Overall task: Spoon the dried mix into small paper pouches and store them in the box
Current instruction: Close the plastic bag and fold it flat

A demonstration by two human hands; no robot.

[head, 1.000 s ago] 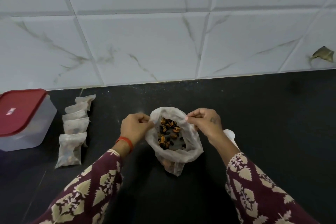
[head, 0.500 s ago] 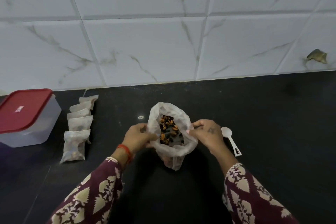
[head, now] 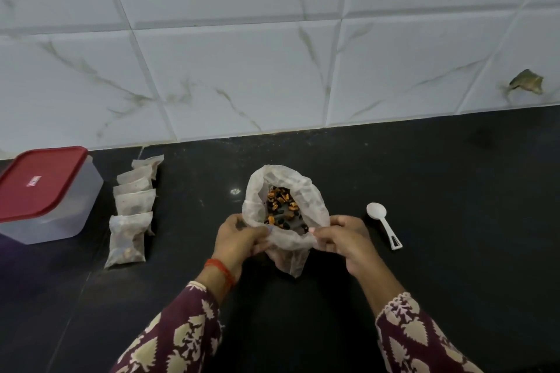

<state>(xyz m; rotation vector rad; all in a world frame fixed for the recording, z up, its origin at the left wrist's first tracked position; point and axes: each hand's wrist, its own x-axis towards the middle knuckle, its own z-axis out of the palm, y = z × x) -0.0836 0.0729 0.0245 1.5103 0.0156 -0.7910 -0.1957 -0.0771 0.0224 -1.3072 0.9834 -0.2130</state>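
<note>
A translucent white bag [head: 312,191] stands open on the black counter [head: 454,191], with orange and dark dried mix [head: 281,206] showing inside. My left hand [head: 236,239] and my right hand [head: 339,239] both pinch the bag's near rim, one at each side. A white plastic spoon [head: 383,225] lies on the counter just right of my right hand. Several filled paper pouches [head: 133,209] lie in an overlapping row at the left. Left of them stands a clear box with a red lid [head: 42,185], closed.
White marbled wall tiles [head: 242,70] rise behind the counter. A chipped brown patch [head: 525,85] marks the wall at the far right. Bare black counter stretches to the right of the spoon and in front of my arms.
Both hands have slid from the bag's sides down to its near rim, drawing it toward me. The spoon, hidden behind my right hand a second ago, is now in full view.
</note>
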